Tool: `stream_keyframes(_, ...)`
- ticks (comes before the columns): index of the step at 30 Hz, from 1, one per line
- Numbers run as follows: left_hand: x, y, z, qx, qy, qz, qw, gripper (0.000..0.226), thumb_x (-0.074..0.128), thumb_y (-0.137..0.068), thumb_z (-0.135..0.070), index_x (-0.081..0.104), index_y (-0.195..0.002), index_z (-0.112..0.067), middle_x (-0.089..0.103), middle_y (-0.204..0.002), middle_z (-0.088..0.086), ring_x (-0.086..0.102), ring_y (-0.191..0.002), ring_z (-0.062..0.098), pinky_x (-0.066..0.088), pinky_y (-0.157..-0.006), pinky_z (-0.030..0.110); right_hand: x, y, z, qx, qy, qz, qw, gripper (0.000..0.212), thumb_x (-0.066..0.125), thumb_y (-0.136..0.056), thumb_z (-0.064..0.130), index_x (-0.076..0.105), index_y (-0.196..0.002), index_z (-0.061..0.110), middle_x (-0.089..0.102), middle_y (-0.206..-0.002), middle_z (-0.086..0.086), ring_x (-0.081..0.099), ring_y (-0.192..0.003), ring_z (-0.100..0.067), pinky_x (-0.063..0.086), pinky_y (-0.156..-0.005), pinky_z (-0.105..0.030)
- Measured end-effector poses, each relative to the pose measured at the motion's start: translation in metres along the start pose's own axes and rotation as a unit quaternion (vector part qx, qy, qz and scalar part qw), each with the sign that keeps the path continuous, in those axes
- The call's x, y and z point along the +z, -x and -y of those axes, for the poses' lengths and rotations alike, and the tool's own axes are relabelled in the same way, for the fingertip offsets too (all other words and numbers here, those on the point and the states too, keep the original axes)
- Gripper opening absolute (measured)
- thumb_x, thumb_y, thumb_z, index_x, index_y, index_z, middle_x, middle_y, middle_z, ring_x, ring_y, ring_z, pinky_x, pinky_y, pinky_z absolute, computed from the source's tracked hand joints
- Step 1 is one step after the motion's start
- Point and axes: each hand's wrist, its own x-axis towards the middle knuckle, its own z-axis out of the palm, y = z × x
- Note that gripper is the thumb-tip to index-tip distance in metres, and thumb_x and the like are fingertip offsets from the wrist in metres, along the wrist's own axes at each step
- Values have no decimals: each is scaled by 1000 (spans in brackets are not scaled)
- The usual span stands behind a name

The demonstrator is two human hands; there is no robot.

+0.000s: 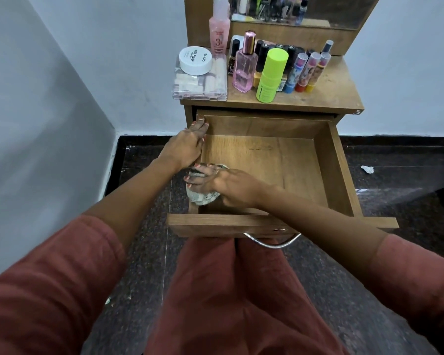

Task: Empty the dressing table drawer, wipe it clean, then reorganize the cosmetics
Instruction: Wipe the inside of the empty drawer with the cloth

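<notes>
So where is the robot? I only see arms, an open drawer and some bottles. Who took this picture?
There is no robot here: these are a person's two bare hands. The one picture comes from a camera worn on the person's head, looking down, so you see their own arms and lap. The drawer is pulled out, with nothing visible inside but a cloth. The right hand presses that cloth down in the near left corner. The left hand rests on the drawer's left wall. On the table top stand a green bottle, a pink perfume bottle, small tubes, and a white jar on a clear box.
</notes>
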Motion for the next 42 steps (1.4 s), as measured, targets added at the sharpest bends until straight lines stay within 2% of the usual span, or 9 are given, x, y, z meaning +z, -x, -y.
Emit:
stream_keyframes(6,-1,2,0,2,-4,4,1000,46,31,-100,-15,23,-145,-10,13,-156,4,17,-144,19,13,-117,30,7,6,-1,-82,-60,45,994,64,35,-71,-15,54,-128,8,36,-148,-4,15,-144,-24,11,-120,-40)
stream_keyframes(16,-3,1,-7,-14,-29,5,999,47,31,-99,-12,23,-145,-10,15,-156,6,15,-144,20,13,-118,33,8,42,-15,4,-217,-50,975,56,39,-66,-24,66,-109,1,52,-136,-9,40,-133,-16,33,-112,-32)
stream_keyframes(21,2,15,-42,-10,65,-93,994,44,39,-95,-5,37,-139,-12,44,-142,8,45,-129,22,40,-106,27,-2,71,-26,185,-457,-221,842,37,44,-86,-14,57,-118,2,60,-115,-7,58,-106,-28,51,-86,-30)
stream_keyframes(23,6,20,-61,-57,177,-112,976,34,37,-98,-11,49,-129,-5,64,-92,9,61,-73,17,49,-65,6,-6,77,-30,228,-513,-301,771,31,48,-88,-7,57,-109,13,61,-99,-1,58,-99,-24,51,-82,-29)
stream_keyframes(25,7,26,-81,-131,312,-75,938,40,31,-101,-25,61,-104,1,52,-64,-1,46,-54,11,40,-44,7,-10,78,-34,240,-540,-360,722,32,50,-88,-6,57,-104,20,62,-100,-2,57,-102,-21,48,-91,-36)
stream_keyframes(29,8,43,-123,-148,489,80,856,67,13,-95,-54,57,-119,-9,63,-112,11,57,-106,21,42,-89,24,-16,72,-33,253,-512,-419,706,36,47,-87,-8,57,-116,10,62,-108,-4,55,-104,-16,45,-91,-26)
stream_keyframes(33,9,45,-142,-79,506,66,856,70,18,-84,-67,57,-119,-20,59,-98,-3,55,-86,5,43,-76,13,-9,64,-28,248,-349,-458,779,43,42,-83,-4,51,-125,-1,56,-126,-16,49,-122,-22,38,-104,-21)
stream_keyframes(37,13,42,-145,-90,607,62,787,30,45,-92,-44,57,-113,-26,67,-101,-5,61,-96,8,50,-70,15,-6,69,-21,227,-358,-348,836,71,45,-77,-6,22,-144,5,18,-152,-1,1,-144,-17,10,-120,-37)
stream_keyframes(42,7,31,-140,-109,629,64,767,20,38,-97,-30,54,-108,-26,65,-98,1,62,-87,13,52,-82,33,-21,93,-38,234,-539,-417,694,62,49,-80,11,34,-141,12,37,-147,-1,29,-138,-14,33,-103,-18)
